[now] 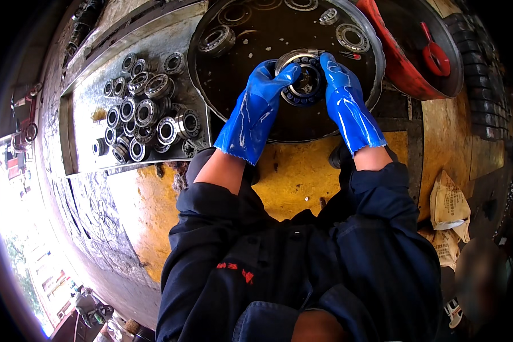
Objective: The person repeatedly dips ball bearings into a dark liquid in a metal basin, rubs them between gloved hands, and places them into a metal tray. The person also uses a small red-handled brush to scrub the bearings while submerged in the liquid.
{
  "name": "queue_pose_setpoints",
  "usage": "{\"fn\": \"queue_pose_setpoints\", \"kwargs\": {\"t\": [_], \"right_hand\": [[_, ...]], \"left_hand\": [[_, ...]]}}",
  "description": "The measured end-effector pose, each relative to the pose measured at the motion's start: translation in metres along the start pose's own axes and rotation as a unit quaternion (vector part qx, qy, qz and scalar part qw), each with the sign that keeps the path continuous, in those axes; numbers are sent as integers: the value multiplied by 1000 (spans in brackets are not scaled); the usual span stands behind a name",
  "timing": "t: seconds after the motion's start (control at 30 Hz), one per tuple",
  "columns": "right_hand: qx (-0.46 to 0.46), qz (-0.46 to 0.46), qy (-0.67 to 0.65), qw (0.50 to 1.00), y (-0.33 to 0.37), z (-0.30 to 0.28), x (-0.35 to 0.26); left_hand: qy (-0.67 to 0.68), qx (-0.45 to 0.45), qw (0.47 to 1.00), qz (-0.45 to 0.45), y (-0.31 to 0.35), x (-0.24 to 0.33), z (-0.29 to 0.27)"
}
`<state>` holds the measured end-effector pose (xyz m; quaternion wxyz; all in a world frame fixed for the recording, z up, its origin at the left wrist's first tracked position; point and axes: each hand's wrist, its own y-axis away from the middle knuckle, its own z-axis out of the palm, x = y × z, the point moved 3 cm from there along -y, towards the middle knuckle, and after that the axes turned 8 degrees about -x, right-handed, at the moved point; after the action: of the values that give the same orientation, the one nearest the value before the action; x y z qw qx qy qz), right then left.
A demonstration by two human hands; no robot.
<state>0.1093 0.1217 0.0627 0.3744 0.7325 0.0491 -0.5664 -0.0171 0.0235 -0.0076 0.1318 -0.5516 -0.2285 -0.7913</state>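
Both my hands wear long blue rubber gloves, wet and shiny. Between them is a roller bearing (304, 82), a thick metal ring with rollers, held over a round basin (195, 74) of dark, oily liquid. My left hand (271, 80) grips the bearing's left side, its thumb lying across the ring. On the right side my right hand (337, 74) closes against the rim; some of its fingers are hidden behind the bearing. More bearings lie in the basin: one tilted bearing (217, 41) at the left, a flatter one (352, 37) at the right.
Left of the basin, a metal tray (85, 151) holds a heap of bearings (145, 113). A red-rimmed pan (394, 68) with a red ring-shaped tool (436, 58) stands at the right. Beyond it are stacked dark parts (484, 85). Paper sacks (449, 202) lie on the floor.
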Motion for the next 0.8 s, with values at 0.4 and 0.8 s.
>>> {"fn": "queue_pose_setpoints", "kwargs": {"t": [0.4, 0.8], "right_hand": [[-90, -2, -33, 995, -32, -1, 38], [-226, 3, -74, 971, -72, 7, 64]], "left_hand": [[87, 12, 995, -43, -10, -27, -31], [-234, 236, 942, 52, 119, 63, -204]]}}
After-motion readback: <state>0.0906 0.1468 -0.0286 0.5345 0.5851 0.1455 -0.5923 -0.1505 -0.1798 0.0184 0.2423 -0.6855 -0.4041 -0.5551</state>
